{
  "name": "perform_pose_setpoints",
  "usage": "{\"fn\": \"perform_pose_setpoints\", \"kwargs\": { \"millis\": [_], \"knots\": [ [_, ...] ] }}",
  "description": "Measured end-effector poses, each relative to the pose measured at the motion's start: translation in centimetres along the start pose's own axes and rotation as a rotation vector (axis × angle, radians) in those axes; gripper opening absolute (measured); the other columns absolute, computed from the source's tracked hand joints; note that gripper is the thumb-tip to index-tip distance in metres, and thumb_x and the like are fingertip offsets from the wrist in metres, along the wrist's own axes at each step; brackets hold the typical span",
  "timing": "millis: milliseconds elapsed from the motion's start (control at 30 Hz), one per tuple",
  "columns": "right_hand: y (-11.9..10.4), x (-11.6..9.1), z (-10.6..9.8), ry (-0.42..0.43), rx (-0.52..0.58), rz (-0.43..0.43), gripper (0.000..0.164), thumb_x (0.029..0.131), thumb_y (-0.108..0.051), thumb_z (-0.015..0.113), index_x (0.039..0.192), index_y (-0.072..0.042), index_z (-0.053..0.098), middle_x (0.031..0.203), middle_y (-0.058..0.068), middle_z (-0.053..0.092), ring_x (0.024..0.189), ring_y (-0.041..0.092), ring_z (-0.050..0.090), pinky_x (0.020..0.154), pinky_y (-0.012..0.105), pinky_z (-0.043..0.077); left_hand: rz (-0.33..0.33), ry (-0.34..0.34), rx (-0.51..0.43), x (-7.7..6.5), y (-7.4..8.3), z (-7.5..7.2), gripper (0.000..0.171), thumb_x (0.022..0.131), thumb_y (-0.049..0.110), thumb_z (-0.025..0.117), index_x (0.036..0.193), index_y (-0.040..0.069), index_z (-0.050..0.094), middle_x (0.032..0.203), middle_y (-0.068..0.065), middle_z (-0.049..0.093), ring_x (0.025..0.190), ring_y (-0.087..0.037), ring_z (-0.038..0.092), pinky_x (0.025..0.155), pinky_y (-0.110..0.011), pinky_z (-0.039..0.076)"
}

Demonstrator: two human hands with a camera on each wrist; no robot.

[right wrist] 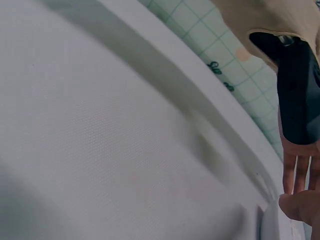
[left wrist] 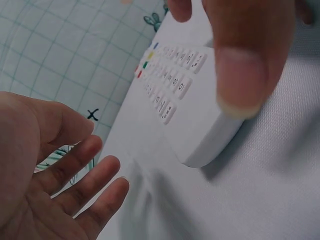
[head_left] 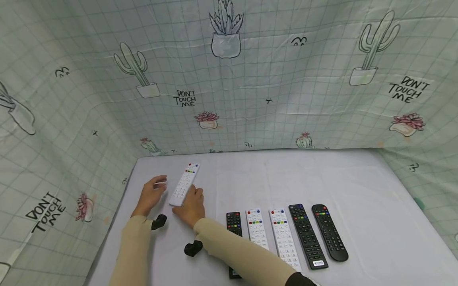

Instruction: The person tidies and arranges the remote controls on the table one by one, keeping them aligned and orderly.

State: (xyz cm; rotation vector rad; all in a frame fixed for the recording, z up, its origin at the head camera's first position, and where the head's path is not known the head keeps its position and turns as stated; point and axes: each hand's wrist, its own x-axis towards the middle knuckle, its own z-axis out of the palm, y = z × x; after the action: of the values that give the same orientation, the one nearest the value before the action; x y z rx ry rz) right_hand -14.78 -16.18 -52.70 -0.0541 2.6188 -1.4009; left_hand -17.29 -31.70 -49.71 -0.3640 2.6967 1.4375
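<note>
A white remote control (head_left: 185, 183) lies aslant at the left part of the table, its coloured buttons toward the far end. My right hand (head_left: 191, 205) grips it near its close end, from the right side. In the left wrist view, the right thumb (left wrist: 245, 75) rests at the edge of the remote (left wrist: 195, 127), with another fingertip beyond it. Just left of the remote, my left hand (head_left: 152, 194) is held with loosely bent fingers and nothing in them. A gap separates these fingers (left wrist: 102, 200) from the remote.
Right of the hands stands a row of remotes: a black one (head_left: 234, 222) and a white one (head_left: 255, 226) partly behind my right sleeve, another white one (head_left: 285, 238), a black one (head_left: 307, 236) and a rounded black one (head_left: 330, 232). Patterned cloth (head_left: 250, 87) walls the table (head_left: 379, 222).
</note>
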Motion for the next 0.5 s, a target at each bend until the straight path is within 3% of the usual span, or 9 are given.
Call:
{"fn": "perform_pose_setpoints", "kwargs": {
  "millis": [133, 233, 500],
  "knots": [
    [-0.9, 0.1, 0.0, 0.027, -0.076, 0.015, 0.107, 0.079, -0.032, 0.094, 0.157, 0.007, 0.032, 0.139, 0.022, 0.044, 0.122, 0.033, 0.051, 0.092, 0.046, 0.057, -0.004, -0.007, -0.021, 0.2, 0.2, 0.0, 0.046, 0.107, 0.0, 0.049, 0.152, -0.007, 0.047, 0.153, -0.03, 0.049, 0.14, -0.045, 0.049, 0.113, -0.055, 0.046],
    [-1.3, 0.4, 0.2, 0.046, -0.14, 0.025, 0.113, 0.08, -0.041, 0.093, 0.159, 0.008, 0.029, 0.145, 0.025, 0.042, 0.128, 0.036, 0.049, 0.098, 0.046, 0.056, 0.003, -0.009, -0.034, 0.6, 0.2, 0.0, 0.047, 0.106, 0.0, 0.049, 0.152, -0.007, 0.047, 0.153, -0.03, 0.05, 0.139, -0.044, 0.05, 0.113, -0.055, 0.046],
    [-1.4, 1.0, 1.1, 0.087, -0.296, 0.033, 0.116, 0.08, -0.053, 0.089, 0.159, 0.009, 0.031, 0.144, 0.025, 0.045, 0.127, 0.034, 0.051, 0.097, 0.04, 0.056, 0.018, -0.009, -0.069, 1.2, 0.2, 0.6, 0.046, 0.106, 0.0, 0.049, 0.151, -0.007, 0.05, 0.151, -0.029, 0.053, 0.136, -0.042, 0.052, 0.108, -0.048, 0.049]
  ]
}}
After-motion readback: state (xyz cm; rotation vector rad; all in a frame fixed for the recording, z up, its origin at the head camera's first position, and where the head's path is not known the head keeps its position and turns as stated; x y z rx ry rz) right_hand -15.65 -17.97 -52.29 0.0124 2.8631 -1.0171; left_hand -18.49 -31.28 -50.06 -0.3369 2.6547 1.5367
